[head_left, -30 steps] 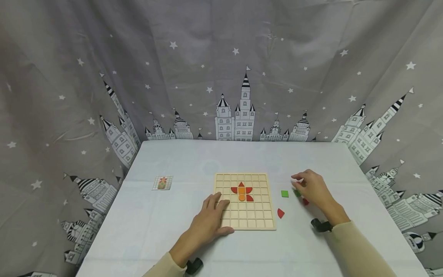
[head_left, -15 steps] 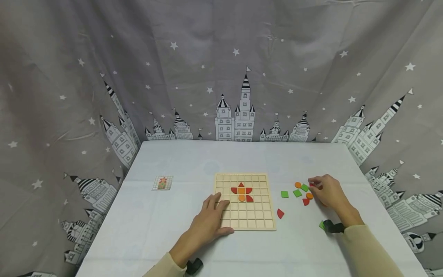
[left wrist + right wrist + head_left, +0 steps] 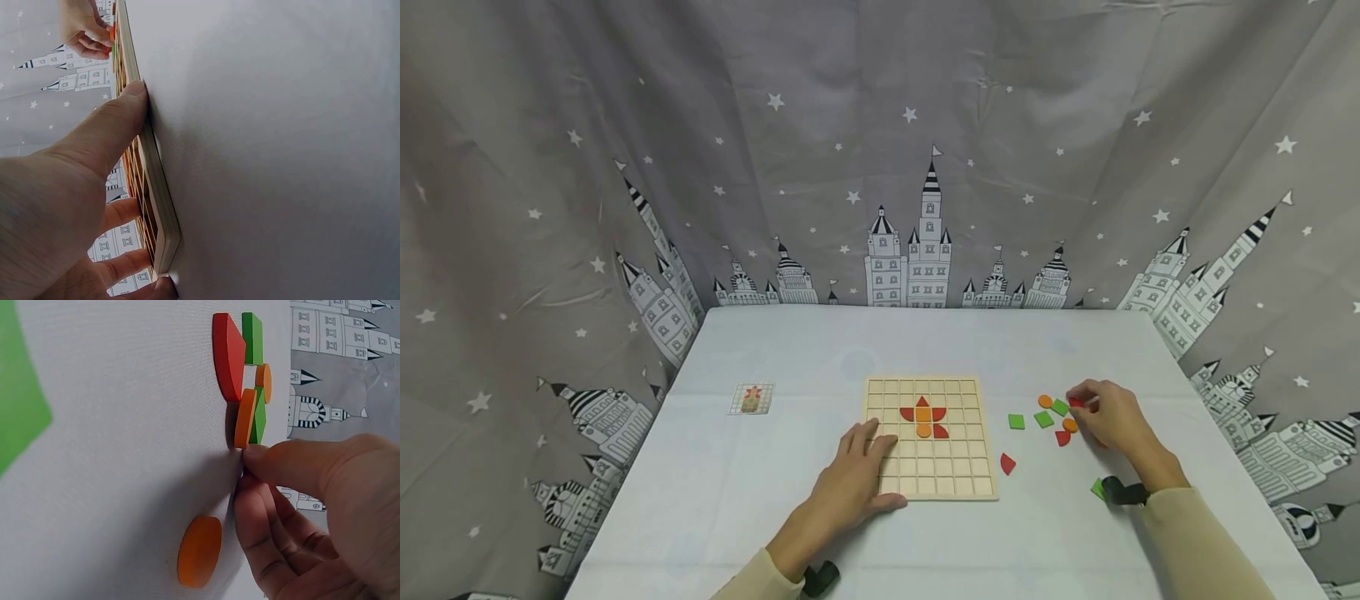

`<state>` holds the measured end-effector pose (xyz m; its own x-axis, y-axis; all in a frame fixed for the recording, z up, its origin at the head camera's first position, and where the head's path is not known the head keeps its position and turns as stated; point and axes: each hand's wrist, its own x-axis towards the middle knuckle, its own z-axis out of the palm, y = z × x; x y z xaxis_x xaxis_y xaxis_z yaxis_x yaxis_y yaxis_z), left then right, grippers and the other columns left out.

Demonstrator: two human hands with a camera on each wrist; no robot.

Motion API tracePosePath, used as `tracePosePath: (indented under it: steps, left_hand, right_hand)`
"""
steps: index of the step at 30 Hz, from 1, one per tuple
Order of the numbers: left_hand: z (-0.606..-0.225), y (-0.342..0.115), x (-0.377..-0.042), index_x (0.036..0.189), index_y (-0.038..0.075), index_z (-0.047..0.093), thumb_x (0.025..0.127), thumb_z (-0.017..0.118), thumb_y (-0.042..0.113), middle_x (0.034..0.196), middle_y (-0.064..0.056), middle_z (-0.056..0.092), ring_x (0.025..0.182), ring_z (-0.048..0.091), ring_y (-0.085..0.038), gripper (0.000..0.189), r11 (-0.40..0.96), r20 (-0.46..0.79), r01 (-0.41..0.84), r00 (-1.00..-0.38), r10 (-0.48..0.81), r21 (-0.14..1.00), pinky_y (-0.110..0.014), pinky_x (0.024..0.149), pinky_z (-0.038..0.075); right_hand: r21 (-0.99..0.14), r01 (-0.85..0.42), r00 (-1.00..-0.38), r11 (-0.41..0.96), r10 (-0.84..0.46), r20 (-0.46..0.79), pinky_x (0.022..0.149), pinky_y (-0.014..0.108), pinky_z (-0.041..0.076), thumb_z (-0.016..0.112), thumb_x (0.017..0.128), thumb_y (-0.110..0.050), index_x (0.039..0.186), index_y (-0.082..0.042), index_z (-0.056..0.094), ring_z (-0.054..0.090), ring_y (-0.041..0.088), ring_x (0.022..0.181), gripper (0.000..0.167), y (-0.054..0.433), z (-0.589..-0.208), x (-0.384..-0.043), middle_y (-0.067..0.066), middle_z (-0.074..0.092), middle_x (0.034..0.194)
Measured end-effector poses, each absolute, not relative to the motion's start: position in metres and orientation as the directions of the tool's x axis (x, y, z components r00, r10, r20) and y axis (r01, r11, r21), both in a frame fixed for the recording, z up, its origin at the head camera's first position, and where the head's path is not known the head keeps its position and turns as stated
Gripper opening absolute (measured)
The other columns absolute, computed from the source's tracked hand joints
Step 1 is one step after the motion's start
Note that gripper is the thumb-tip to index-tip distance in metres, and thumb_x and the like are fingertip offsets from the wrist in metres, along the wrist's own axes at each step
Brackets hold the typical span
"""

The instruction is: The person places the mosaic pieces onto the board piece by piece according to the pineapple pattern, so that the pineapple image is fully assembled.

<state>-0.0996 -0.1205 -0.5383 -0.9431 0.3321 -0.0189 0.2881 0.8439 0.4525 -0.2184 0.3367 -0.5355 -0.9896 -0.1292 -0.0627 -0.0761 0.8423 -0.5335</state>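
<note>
My left hand (image 3: 844,479) rests on the near left corner of a wooden grid board (image 3: 955,473). Its fingers are spread over the left side, and in the left wrist view the thumb presses the board's edge (image 3: 150,150). On the grid lies a flower-like shape: a red triangle (image 3: 922,402), an orange square (image 3: 923,413), an orange disc (image 3: 923,429) and several red rounded pieces (image 3: 941,431). To the right, my right hand (image 3: 1112,417) pinches a red piece (image 3: 1076,402) at the tabletop. Fingers hide most of that piece, in the right wrist view too.
Around the right hand lie green squares (image 3: 1044,419), orange discs (image 3: 1070,426) and a red rounded piece (image 3: 1063,437). Another red piece (image 3: 1008,463) is nearer the board. A patterned card (image 3: 752,398) lies at left. A castle-print curtain (image 3: 820,167) hangs behind the white table (image 3: 700,500).
My right hand has moved right and slightly back from above the green squares to the red piece, uncovering several loose pieces; over the last half second it stays there. The left hand has not moved.
</note>
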Motion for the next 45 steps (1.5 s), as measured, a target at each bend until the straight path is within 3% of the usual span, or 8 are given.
tracePosePath:
  steps: [8, 16, 21, 25, 29, 33, 39, 45]
  left_hand:
    - [-0.539, -0.120, -0.099, 0.161, 0.010, 0.060, 0.088, 0.102, 0.050, 0.178, -0.030, 0.044, 0.165, 0.044, -0.056, 0.093, 0.841, -0.006, 0.300, -0.941, 0.339, 0.451, -0.068, 0.098, 0.068]
    - [-0.540, -0.120, -0.099, 0.161, 0.011, 0.060, 0.089, 0.102, 0.051, 0.179, -0.029, 0.043, 0.166, 0.043, -0.054, 0.093, 0.845, -0.008, 0.305, -0.939, 0.343, 0.439, -0.068, 0.096, 0.069]
    - [-0.539, -0.119, -0.099, 0.162, 0.011, 0.060, 0.089, 0.101, 0.052, 0.179, -0.029, 0.043, 0.166, 0.043, -0.054, 0.093, 0.846, -0.011, 0.303, -0.940, 0.342, 0.438, -0.068, 0.096, 0.069]
    - [-0.539, -0.120, -0.100, 0.162, 0.011, 0.060, 0.089, 0.101, 0.051, 0.179, -0.029, 0.043, 0.166, 0.043, -0.054, 0.093, 0.846, -0.006, 0.305, -0.940, 0.342, 0.438, -0.067, 0.096, 0.069]
    - [-0.539, -0.120, -0.100, 0.161, 0.011, 0.060, 0.089, 0.102, 0.050, 0.179, -0.029, 0.043, 0.166, 0.043, -0.054, 0.092, 0.845, -0.002, 0.305, -0.940, 0.340, 0.440, -0.067, 0.096, 0.069]
    - [-0.538, -0.120, -0.099, 0.161, 0.011, 0.061, 0.088, 0.102, 0.049, 0.178, -0.029, 0.044, 0.166, 0.044, -0.054, 0.092, 0.846, -0.001, 0.302, -0.942, 0.337, 0.440, -0.067, 0.099, 0.068]
    - [-0.538, -0.120, -0.099, 0.161, 0.011, 0.061, 0.088, 0.103, 0.049, 0.178, -0.029, 0.044, 0.165, 0.044, -0.054, 0.092, 0.846, 0.000, 0.300, -0.942, 0.335, 0.441, -0.067, 0.096, 0.068]
    - [-0.539, -0.120, -0.099, 0.160, 0.011, 0.061, 0.088, 0.103, 0.049, 0.178, -0.029, 0.045, 0.165, 0.044, -0.054, 0.092, 0.847, 0.004, 0.302, -0.942, 0.335, 0.438, -0.067, 0.097, 0.068]
  right_hand:
    - [-0.568, -0.050, -0.993, 0.821, -0.100, -0.058, 0.081, 0.029, 0.061, 0.084, 0.101, -0.006, 0.121, -0.002, 0.073, 0.070, 0.033, 0.101, 0.023, 0.336, -0.534, -0.219, 0.016, 0.073, 0.107]
    - [-0.547, -0.113, -0.993, 0.830, -0.074, 0.092, 0.077, 0.029, 0.055, 0.085, 0.105, -0.016, 0.110, -0.002, 0.078, 0.068, 0.029, 0.094, 0.016, 0.330, -0.537, -0.218, 0.014, 0.075, 0.101]
    - [-0.551, -0.193, -0.971, 0.812, -0.080, 0.223, 0.075, 0.021, 0.053, 0.082, 0.104, -0.008, 0.106, -0.002, 0.081, 0.068, 0.027, 0.090, 0.006, 0.315, -0.526, -0.216, 0.015, 0.076, 0.099]
    - [-0.555, -0.263, -0.949, 0.789, -0.106, 0.297, 0.077, 0.016, 0.055, 0.080, 0.102, -0.002, 0.110, -0.001, 0.084, 0.073, 0.029, 0.092, 0.010, 0.301, -0.516, -0.213, 0.016, 0.080, 0.103]
    - [-0.555, -0.309, -0.935, 0.772, -0.139, 0.327, 0.087, 0.034, 0.070, 0.079, 0.101, 0.002, 0.116, -0.001, 0.085, 0.079, 0.033, 0.098, 0.016, 0.288, -0.509, -0.213, 0.017, 0.082, 0.110]
    - [-0.562, -0.361, -0.919, 0.744, -0.183, 0.349, 0.095, 0.056, 0.071, 0.080, 0.101, 0.004, 0.119, -0.001, 0.086, 0.082, 0.032, 0.099, 0.020, 0.275, -0.504, -0.212, 0.015, 0.084, 0.111]
    - [-0.580, -0.458, -0.884, 0.674, -0.275, 0.379, 0.092, 0.049, 0.072, 0.083, 0.098, 0.009, 0.117, -0.003, 0.088, 0.088, 0.031, 0.099, 0.023, 0.254, -0.504, -0.213, 0.011, 0.087, 0.112]
    - [-0.636, -0.453, -0.891, 0.624, -0.337, 0.303, 0.091, 0.042, 0.073, 0.087, 0.098, 0.005, 0.125, -0.003, 0.085, 0.088, 0.026, 0.098, 0.028, 0.226, -0.507, -0.212, 0.012, 0.088, 0.117]
